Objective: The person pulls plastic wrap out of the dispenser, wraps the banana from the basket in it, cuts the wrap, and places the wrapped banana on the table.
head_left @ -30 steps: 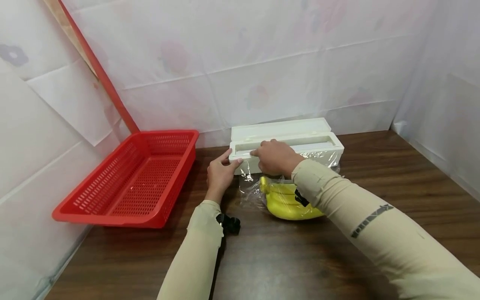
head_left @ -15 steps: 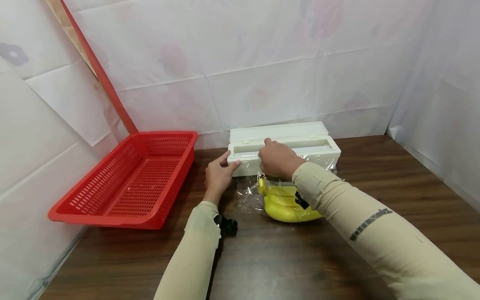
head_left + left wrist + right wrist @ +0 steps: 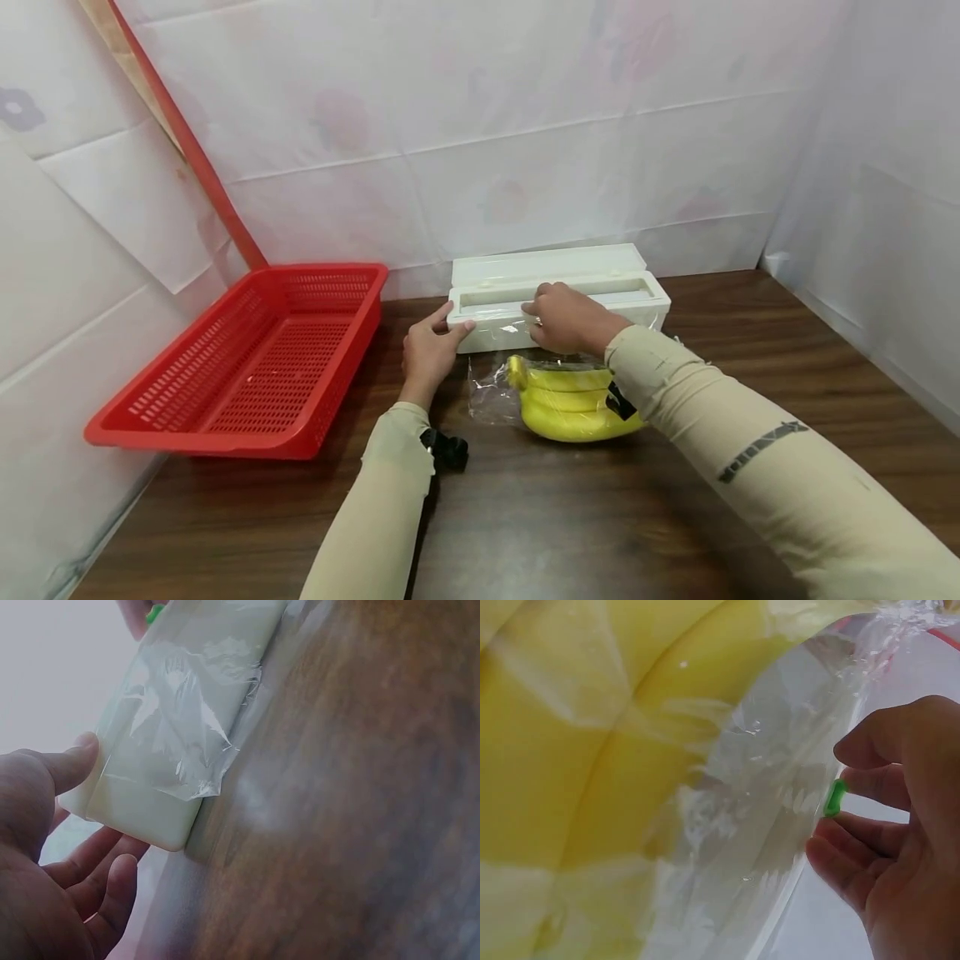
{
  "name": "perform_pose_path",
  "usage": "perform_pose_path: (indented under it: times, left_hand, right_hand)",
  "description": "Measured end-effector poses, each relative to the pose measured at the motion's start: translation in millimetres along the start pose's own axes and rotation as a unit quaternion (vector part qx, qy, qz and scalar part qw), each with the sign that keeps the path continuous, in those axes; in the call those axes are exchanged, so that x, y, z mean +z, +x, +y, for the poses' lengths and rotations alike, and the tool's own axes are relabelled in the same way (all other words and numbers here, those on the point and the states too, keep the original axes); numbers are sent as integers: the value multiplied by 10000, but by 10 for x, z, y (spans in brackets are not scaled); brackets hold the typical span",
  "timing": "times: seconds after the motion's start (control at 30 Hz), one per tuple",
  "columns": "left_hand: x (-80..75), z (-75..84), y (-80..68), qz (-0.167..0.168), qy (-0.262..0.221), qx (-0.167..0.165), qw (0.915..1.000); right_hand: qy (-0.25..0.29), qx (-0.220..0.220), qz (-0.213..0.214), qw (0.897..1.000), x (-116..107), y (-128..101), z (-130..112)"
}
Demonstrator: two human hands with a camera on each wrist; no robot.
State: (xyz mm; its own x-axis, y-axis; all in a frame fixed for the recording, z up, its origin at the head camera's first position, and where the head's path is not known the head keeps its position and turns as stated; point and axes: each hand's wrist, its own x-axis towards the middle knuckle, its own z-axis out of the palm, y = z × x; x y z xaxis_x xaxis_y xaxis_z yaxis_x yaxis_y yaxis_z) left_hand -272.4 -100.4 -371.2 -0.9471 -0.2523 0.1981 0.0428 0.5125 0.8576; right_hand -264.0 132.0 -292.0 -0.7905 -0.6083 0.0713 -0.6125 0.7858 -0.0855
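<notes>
My left hand [image 3: 429, 354] grips the left end of a white cling film dispenser [image 3: 491, 335], thumb on the top front edge. In the right wrist view my right hand [image 3: 904, 825] pinches a small green slide cutter [image 3: 835, 798] at the dispenser's edge. From the front of the box, clear cling film [image 3: 489, 398] hangs down and lies over a bunch of yellow bananas [image 3: 577, 417] on the table. Loose film [image 3: 176, 724] also clings to the dispenser's face in the left wrist view. The dispenser's lid [image 3: 547, 260] stands raised at the back.
A red perforated plastic basket [image 3: 300, 437] stands on the left of the brown wooden table [image 3: 517, 525]. White patterned sheeting [image 3: 480, 167] covers the walls behind and at both sides. A red strip [image 3: 198, 158] runs up the back left corner.
My right hand has slid rightward along the dispenser's front edge. The left hand keeps its hold on the left end. The head view has shifted slightly.
</notes>
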Motion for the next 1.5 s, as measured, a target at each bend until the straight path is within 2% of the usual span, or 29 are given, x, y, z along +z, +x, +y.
perform_pose_path:
  times: [0.27, 0.8, 1.07, 1.27, 1.5]
  left_hand:
    - [6, -25, 7, -38, 43, -67, 10000]
    - [36, 31, 0, -35, -3, -135, 9999]
    - [35, 13, 8, -71, -26, -99, 9999]
    - [40, 18, 16, -77, -57, -82, 9999]
    - [41, 27, -5, -53, -116, -126, 9998]
  right_hand:
    - [-58, 600, -202, 9980, -41, -58, 23]
    - [397, 210, 58, 9990, -55, -106, 283]
    - [621, 123, -111, 9979, -69, -54, 311]
    - [564, 182, -192, 9981, -93, -33, 338]
    - [443, 45, -175, 9989, -105, -49, 358]
